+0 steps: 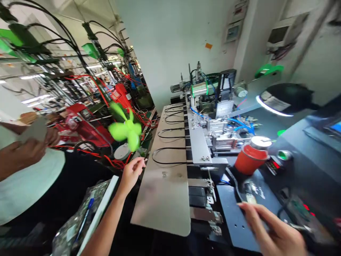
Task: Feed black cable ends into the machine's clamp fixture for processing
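The fingers of my left hand (132, 172) bend in near the edge of a flat plate (163, 202), and I can't tell if they hold anything. The fingers of my right hand (274, 227) are close together at the end of a bent dark cord (236, 183) (too blurry to tell if they pinch it). That cord is not in the row. The black loops (170, 163) lie in a row on the plate, their ends by the machine (198, 142). I can't tell if they are all done. Past my right hand sits a red pot (250, 160).
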Available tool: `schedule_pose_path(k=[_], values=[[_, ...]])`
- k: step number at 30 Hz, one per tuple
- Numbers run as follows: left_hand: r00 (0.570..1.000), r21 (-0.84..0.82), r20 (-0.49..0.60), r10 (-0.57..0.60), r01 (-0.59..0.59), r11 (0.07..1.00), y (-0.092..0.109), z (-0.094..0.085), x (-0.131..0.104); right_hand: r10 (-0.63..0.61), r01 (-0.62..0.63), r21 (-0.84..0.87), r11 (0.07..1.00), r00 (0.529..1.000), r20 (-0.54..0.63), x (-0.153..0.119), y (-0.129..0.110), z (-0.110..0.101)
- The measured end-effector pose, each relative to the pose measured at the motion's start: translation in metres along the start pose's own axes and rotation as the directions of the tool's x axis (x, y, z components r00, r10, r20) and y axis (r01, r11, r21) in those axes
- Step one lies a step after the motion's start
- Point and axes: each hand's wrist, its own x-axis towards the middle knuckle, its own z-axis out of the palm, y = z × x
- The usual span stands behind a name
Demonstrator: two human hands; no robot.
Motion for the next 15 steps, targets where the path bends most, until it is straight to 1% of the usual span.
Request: schedule_pose_path(k=[1, 2, 3, 5, 7, 8, 9, 10, 11, 13, 15], values=[[0.991, -0.062, 0.101, 0.086, -0.080, 0.995, 0.023, 0.015, -0.003, -0.035, 0.033, 0.035, 0.999, 0.998, 0.060, 0.005, -0.010, 0.007], [0.960, -0.105, 0.219, 0.173, -0.153, 0.983, 0.046, 0.030, -0.007, -0.034, 0.025, 0.074, 0.997, 0.992, 0.123, 0.009, -0.020, 0.014], [0.909, -0.140, 0.324, 0.261, -0.227, 0.964, 0.068, 0.044, -0.012, -0.011, -0.008, 0.106, 0.994, 0.984, 0.177, 0.013, -0.028, 0.021], [0.795, -0.187, 0.467, 0.387, -0.339, 0.922, 0.102, 0.069, -0.023, 0.047, -0.088, 0.180, 0.980, 0.974, 0.220, 0.018, -0.039, 0.034], [0.696, -0.220, 0.547, 0.465, -0.416, 0.882, 0.122, 0.088, -0.032, 0.098, -0.144, 0.249, 0.958, 0.977, 0.190, 0.021, -0.043, 0.044], [0.656, -0.229, 0.574, 0.490, -0.446, 0.865, 0.126, 0.095, -0.035, 0.111, -0.152, 0.274, 0.950, 0.981, 0.160, 0.021, -0.044, 0.048], [0.625, -0.232, 0.591, 0.510, -0.474, 0.849, 0.127, 0.102, -0.037, 0.118, -0.149, 0.285, 0.947, 0.985, 0.125, 0.020, -0.043, 0.050], [0.606, -0.230, 0.595, 0.528, -0.501, 0.834, 0.127, 0.108, -0.038, 0.116, -0.138, 0.281, 0.950, 0.989, 0.093, 0.019, -0.042, 0.051], [0.599, -0.221, 0.590, 0.542, -0.525, 0.822, 0.125, 0.113, -0.038, 0.107, -0.119, 0.261, 0.958, 0.992, 0.061, 0.018, -0.041, 0.051], [0.611, -0.200, 0.562, 0.557, -0.554, 0.808, 0.121, 0.120, -0.039, 0.073, -0.074, 0.188, 0.979, 0.997, 0.013, 0.014, -0.040, 0.050], [0.619, -0.204, 0.541, 0.569, -0.560, 0.803, 0.120, 0.125, -0.042, 0.038, -0.037, 0.126, 0.991, 0.999, -0.003, 0.009, -0.040, 0.047]])
